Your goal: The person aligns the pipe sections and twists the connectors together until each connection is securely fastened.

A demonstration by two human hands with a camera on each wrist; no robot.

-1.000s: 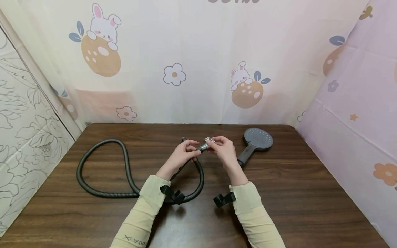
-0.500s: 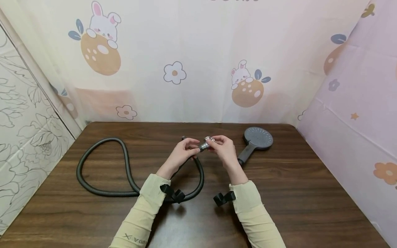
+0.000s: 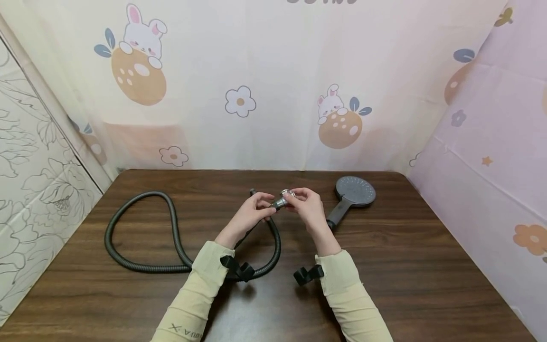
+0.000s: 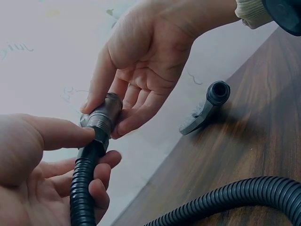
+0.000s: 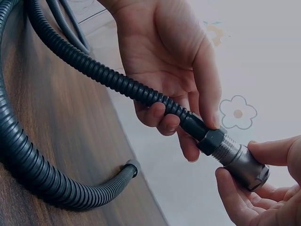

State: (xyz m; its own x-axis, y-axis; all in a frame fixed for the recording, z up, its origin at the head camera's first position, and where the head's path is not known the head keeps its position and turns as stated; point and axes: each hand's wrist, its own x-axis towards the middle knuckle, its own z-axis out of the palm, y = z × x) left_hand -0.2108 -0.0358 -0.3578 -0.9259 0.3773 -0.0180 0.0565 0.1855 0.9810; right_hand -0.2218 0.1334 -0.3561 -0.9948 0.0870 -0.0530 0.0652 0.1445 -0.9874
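Observation:
My left hand grips the end of a black ribbed shower hose, its thumb on the black hose nut. Pinched between the thumb and fingers of my right hand is a silver metal fitting with a threaded neck. The neck meets the hose nut, and several threads show between them. Both hands hold the joined pieces up over the table. The hose's other end lies on the tabletop, seen in the right wrist view.
A grey hand shower head lies face up at the back right, its threaded handle end facing the left wrist camera. Hose loops spread over the left of the wooden table. Patterned cloth hangs behind the table.
The left fingers and thumb shift slightly at the hose nut. Both hands stay in about the same place, and the hose loops and shower head lie as before.

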